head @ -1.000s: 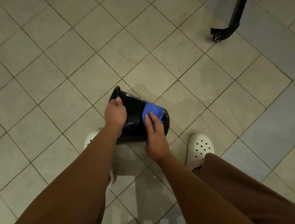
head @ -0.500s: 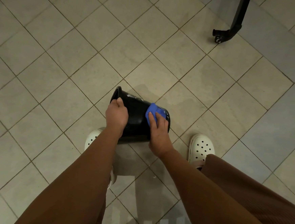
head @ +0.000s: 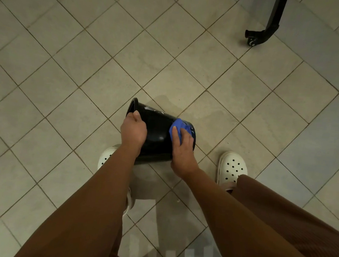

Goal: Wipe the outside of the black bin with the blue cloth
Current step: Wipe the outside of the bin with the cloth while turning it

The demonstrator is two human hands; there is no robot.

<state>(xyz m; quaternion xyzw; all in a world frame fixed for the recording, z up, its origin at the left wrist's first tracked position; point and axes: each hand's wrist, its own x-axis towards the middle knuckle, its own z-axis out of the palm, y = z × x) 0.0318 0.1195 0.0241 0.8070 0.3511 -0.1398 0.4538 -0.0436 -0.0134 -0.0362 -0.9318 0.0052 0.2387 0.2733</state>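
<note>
Left hand (head: 133, 131) grips the rim of the black bin (head: 156, 131), tipped sideways. Right hand (head: 183, 151), fingers flat, presses blue cloth (head: 178, 125), now slid nearer the base; wiping probably midway.

The floor (head: 67, 79) is laid with square beige tiles set diagonally, with dark grout lines between them. Toward the right the tiles take on a cooler, bluish cast. A darker, damp-looking patch (head: 212, 115) spreads across the middle tiles. At the upper right a black metal furniture leg (head: 271, 24) slants down to a small caster (head: 252, 42). Pale light reflections (head: 175, 252) glint on the nearest tiles.
</note>
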